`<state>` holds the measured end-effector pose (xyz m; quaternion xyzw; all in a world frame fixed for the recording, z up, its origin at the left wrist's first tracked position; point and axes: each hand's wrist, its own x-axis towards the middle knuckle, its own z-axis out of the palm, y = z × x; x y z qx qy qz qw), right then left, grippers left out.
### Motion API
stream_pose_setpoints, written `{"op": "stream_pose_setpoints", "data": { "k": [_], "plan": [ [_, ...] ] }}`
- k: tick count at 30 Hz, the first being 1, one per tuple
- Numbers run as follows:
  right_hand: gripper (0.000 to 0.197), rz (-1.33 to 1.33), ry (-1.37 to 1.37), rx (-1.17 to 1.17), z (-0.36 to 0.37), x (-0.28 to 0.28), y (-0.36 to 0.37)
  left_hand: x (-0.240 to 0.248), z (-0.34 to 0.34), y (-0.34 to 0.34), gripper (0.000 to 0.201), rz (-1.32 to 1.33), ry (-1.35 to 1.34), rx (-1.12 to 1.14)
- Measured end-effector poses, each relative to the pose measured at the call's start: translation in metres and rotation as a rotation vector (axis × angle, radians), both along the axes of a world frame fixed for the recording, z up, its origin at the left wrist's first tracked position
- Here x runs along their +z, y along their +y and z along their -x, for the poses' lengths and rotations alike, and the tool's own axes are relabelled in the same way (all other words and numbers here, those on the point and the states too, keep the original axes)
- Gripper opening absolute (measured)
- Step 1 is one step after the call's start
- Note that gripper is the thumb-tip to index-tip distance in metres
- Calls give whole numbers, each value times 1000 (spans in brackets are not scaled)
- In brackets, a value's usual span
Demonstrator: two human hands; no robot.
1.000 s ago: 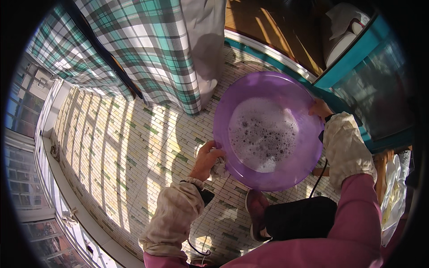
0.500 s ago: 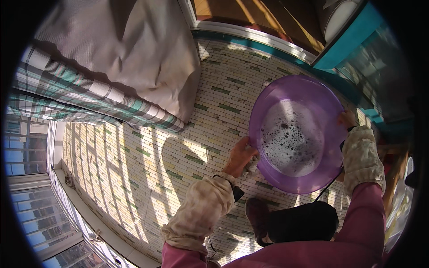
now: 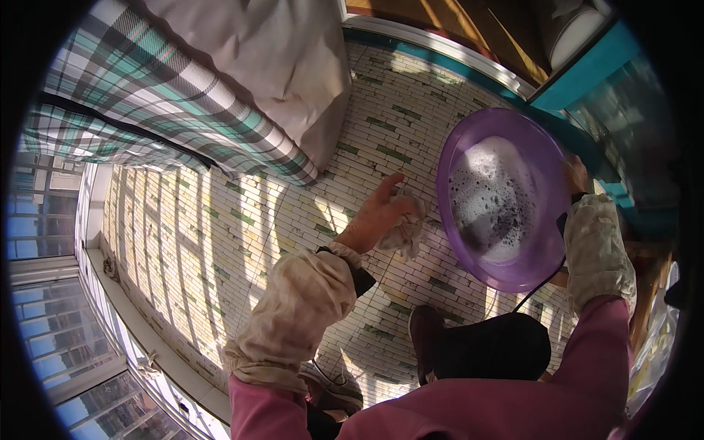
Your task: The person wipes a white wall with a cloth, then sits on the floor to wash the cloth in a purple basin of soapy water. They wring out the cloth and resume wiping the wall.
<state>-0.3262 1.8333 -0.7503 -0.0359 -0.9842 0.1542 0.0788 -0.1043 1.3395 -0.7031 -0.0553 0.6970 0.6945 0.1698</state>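
Observation:
A round purple plastic basin [image 3: 458, 242] with foamy, bubbly water [image 3: 493, 198] stands at the right, its rim tipped up on the right side. My right hand [image 3: 576, 176] grips that right rim; its fingers are partly hidden behind the edge. Just left of the basin and apart from it, my left hand [image 3: 381, 213] is closed around a crumpled off-white rag [image 3: 405, 229], which hangs below the fingers over the floor. Both forearms wear pale cloth sleeve covers [image 3: 308, 290] over pink sleeves.
Narrow-tiled floor [image 3: 257, 227] runs beneath, striped by sunlight. A plaid cloth [image 3: 198, 81] and a grey cover [image 3: 293, 66] drape at the upper left. A teal door frame [image 3: 587, 70] stands upper right. My shoe [image 3: 425, 334] is below the basin, and windows [image 3: 59, 308] line the left.
My left hand has let go of the basin's left rim and moved left with the rag. The basin's right side has been raised, so it tilts leftward. My right hand keeps its grip.

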Motion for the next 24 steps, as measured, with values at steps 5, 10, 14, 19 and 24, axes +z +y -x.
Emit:
{"op": "stream_pose_setpoints", "data": {
  "k": [5,10,14,19,24],
  "plan": [
    [43,715,-220,463,-27,41,-157,27,-37,-99,31,-1167,-213,232],
    [40,926,-1079,543,-92,102,-342,4,-101,-144,41,-1324,-14,583],
    [36,905,-1307,792,-148,117,-444,-10,-123,-167,52,-1477,88,551],
    [33,822,-1183,818,-186,105,-521,-11,-159,-185,48,-617,359,592],
    [53,827,-1366,737,-217,91,-555,-11,-184,-195,56,-1450,130,739]
  ]
}}
